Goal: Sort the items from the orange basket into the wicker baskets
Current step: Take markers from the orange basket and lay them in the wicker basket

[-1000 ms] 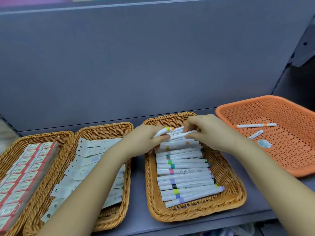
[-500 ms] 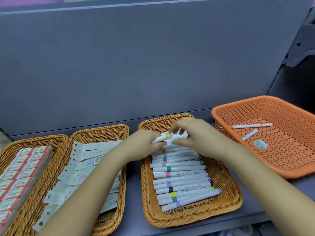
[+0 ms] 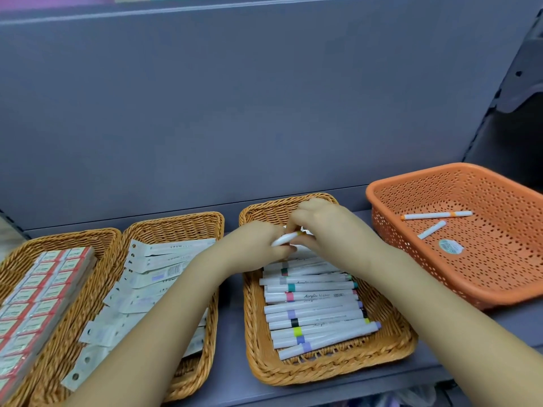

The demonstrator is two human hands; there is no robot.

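Both hands meet over the far end of the right wicker basket (image 3: 390, 345), which holds several white markers with coloured bands. My left hand (image 3: 254, 240) and my right hand (image 3: 320, 227) together pinch a white marker (image 3: 283, 239) with a yellow-orange band, held just above the row. The orange basket (image 3: 411, 183) stands at the right with an orange-banded marker (image 3: 435, 215), a short white piece (image 3: 432, 230) and a round sticker (image 3: 451, 246) on its floor.
The middle wicker basket (image 3: 176, 224) holds white flat packets. The left wicker basket (image 3: 58, 239) holds rows of red-and-white boxes. All stand on a grey shelf (image 3: 232, 318) with a grey back panel close behind.
Both hands with the marker have shifted slightly toward the far end of the marker basket and drawn closer together. The view has drifted a little.
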